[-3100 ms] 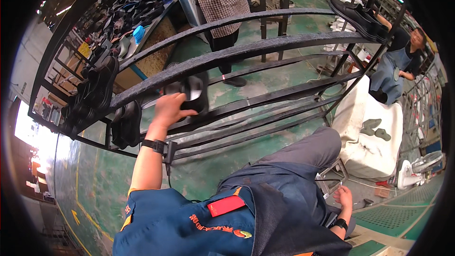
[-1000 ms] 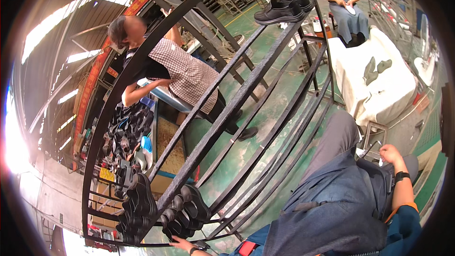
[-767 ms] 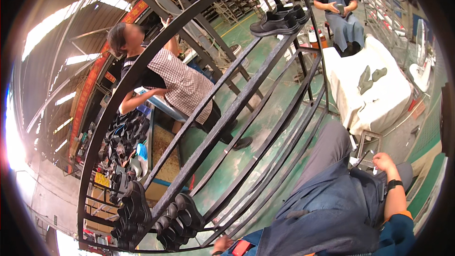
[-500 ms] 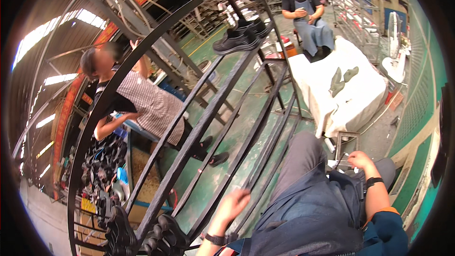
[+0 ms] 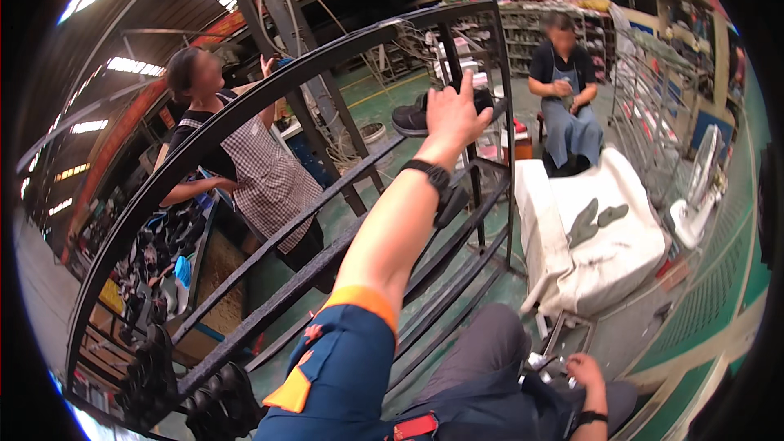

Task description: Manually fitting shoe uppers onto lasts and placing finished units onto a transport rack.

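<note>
My left hand [image 5: 457, 117] reaches forward over the far end of a black metal rack, its index finger stretched up and the others bent. Just behind it, partly covered, a pair of black shoes [image 5: 410, 119] rests on the rack's upper bars; I see no clear grip on them. My right hand [image 5: 585, 371] stays low at the right by my thigh, fingers curled beside small white pieces. What it pinches, if anything, is too small to tell. More black shoes [image 5: 222, 402] sit on the rack's near left end.
The slanted rack [image 5: 269, 322] fills the left and middle. Beyond it stands a person in a checked apron [image 5: 273, 192]. Another person [image 5: 563, 90] sits far off, behind a white-covered block [image 5: 629, 257] bearing two grey-green shoe-shaped pieces [image 5: 584, 224]. A green panel [image 5: 702, 294] borders the right.
My left hand has swung from low beside the rack up and forward to the shoes at its far end. The view has shifted. My right hand remains low.
</note>
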The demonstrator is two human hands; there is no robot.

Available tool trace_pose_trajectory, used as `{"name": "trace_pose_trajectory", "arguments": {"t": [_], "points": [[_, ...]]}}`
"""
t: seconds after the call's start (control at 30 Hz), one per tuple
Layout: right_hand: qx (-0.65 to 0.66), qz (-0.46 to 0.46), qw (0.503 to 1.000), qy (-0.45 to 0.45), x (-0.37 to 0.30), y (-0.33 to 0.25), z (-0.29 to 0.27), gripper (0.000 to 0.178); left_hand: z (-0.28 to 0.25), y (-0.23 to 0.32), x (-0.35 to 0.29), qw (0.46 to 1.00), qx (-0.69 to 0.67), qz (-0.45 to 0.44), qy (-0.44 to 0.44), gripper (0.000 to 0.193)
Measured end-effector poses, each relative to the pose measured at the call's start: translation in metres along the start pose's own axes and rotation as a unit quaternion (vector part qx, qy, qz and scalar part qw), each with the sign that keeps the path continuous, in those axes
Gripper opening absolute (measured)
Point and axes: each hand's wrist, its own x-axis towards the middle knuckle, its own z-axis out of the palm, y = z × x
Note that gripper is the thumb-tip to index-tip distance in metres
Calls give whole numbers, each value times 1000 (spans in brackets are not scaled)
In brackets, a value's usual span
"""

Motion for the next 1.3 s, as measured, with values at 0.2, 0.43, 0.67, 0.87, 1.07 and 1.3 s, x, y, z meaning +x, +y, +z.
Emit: {"name": "trace_pose_trajectory", "arguments": {"t": [0.2, 0.43, 0.67, 0.87, 1.07, 1.3], "points": [[-69, -16, 997, -1, 8, 14, 6, 30, 54, -9, 49, 977, -91, -100, -168, 90], [-43, -8, 999, 8, 12, -8, 11, 34, 77, -27, 36, 974, -147, -145, -93, 57], [-41, 1, 999, -34, 9, 13, 1, 31, -26, 49, -89, 947, -307, 95, -16, 58], [-21, -10, 999, -39, 5, -16, -2, 33, -97, 58, -249, 900, -378, 201, -85, 57], [-10, 26, 997, -71, 20, -10, -13, 28, -106, -12, -350, 950, -243, 128, -151, 56], [-56, 76, 990, -103, 8, -18, -18, 37, -134, -156, -499, 986, 6, -94, -141, 54]]}}
